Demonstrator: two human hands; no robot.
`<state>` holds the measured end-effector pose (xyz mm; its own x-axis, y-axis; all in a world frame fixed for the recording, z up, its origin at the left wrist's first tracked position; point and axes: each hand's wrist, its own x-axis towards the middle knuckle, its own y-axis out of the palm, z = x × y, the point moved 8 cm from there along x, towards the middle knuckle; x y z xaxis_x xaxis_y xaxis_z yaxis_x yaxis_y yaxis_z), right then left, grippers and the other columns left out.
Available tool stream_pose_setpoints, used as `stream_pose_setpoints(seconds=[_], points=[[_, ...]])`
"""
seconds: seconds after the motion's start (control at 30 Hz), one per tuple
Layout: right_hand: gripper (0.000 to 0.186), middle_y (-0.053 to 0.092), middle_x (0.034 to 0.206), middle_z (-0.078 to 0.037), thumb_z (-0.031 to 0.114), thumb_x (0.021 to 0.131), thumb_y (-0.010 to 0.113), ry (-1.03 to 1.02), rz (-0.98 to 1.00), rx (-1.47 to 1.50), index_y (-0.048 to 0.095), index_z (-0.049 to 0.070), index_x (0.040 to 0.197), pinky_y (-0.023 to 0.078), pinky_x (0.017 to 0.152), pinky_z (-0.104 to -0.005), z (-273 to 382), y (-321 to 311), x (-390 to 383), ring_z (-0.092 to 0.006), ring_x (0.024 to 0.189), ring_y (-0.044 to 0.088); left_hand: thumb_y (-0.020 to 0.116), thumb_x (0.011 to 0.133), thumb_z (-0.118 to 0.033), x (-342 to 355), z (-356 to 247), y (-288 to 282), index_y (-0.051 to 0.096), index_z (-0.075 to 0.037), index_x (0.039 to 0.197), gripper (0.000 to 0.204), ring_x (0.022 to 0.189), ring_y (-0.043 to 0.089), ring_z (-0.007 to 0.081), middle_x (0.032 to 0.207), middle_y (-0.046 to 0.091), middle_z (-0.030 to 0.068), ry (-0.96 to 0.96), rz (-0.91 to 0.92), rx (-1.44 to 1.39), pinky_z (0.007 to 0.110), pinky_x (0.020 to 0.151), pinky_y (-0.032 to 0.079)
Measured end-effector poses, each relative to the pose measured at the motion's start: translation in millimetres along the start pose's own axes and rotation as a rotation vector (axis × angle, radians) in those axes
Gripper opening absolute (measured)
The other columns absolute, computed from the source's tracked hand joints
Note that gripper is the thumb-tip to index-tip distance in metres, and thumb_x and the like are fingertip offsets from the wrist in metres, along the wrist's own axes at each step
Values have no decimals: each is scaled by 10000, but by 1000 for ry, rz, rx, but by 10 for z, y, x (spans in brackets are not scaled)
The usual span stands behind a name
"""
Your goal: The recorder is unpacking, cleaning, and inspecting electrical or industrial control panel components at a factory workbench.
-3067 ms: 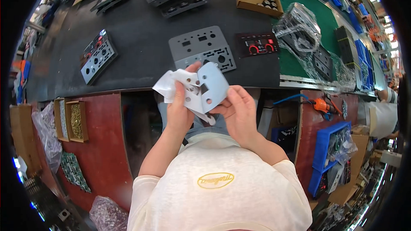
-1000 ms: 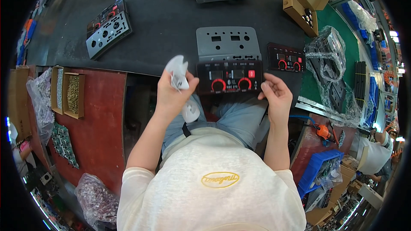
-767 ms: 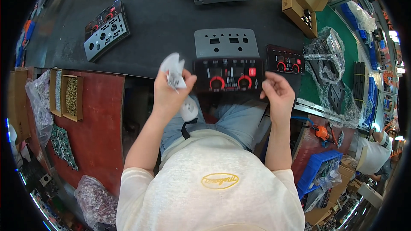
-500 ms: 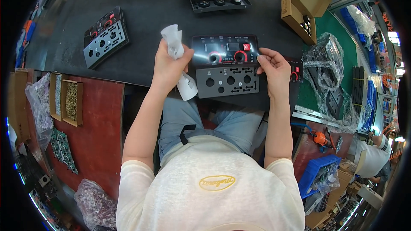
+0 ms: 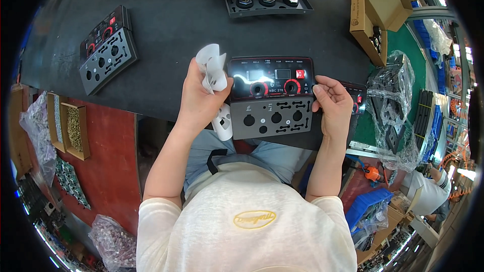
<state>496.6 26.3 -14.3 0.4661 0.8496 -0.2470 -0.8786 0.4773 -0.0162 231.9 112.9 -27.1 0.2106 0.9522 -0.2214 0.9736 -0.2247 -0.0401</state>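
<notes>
A control panel point(image 5: 272, 78) lies on the dark bench in front of me. Its sloped upper face carries a glossy black overlay with red rings; its grey lower face point(image 5: 272, 118) is bare metal with round holes and slots. My left hand point(image 5: 201, 95) is closed around a curled white sheet point(image 5: 212, 65) with cut-outs, beside the panel's left edge. The sheet's lower end point(image 5: 222, 122) hangs below that hand. At the panel's right edge, my right hand point(image 5: 334, 102) has bent fingers and its thumb against the edge; the fingertips are partly hidden.
A similar panel point(image 5: 108, 53) lies at the left; another point(image 5: 359, 95) shows behind my right hand. Metal panels with fitted knobs point(image 5: 267, 2) are stacked at the far side. Right are an open carton point(image 5: 368, 22) and plastic-wrapped parts point(image 5: 390, 90). Left are boxes of small hardware point(image 5: 75, 128).
The view has shifted, so the bench and panel appear lower. The white sheet is curled differently in my left hand. My right hand stays by the panel's right edge, its fingers more bent.
</notes>
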Motion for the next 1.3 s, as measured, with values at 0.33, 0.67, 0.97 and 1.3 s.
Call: stream_pose_setpoints(seconds=[0.33,0.67,0.97,1.3], points=[[188,617,776,-52,-48,803,621,8,-18,1,614,-44,991,418,447,-176,-23,10,12,-62,551,528,659,762,2,32,49,-17,441,-26,1040,354,719,536,106,865,558,54,-14,-18,107,252,614,438],[183,617,765,-51,-45,798,626,16,-25,-14,615,-46,980,404,432,-177,-27,8,17,-59,536,518,674,749,-14,27,48,-15,428,-21,1091,421,870,573,157,951,581,101,-34,-22,129,292,755,466],[181,614,764,-47,-45,797,625,26,-31,-11,617,-47,977,393,422,-167,-17,22,17,-50,546,516,663,758,-13,31,38,-7,434,-30,1072,390,797,554,118,902,563,68,-28,-10,105,270,690,468],[155,609,758,-34,-45,793,632,47,-32,-11,608,-30,945,380,408,-150,-48,33,13,-34,554,511,626,756,48,11,-12,-7,455,-29,954,272,499,499,78,730,527,25,-2,-75,86,210,434,396]])
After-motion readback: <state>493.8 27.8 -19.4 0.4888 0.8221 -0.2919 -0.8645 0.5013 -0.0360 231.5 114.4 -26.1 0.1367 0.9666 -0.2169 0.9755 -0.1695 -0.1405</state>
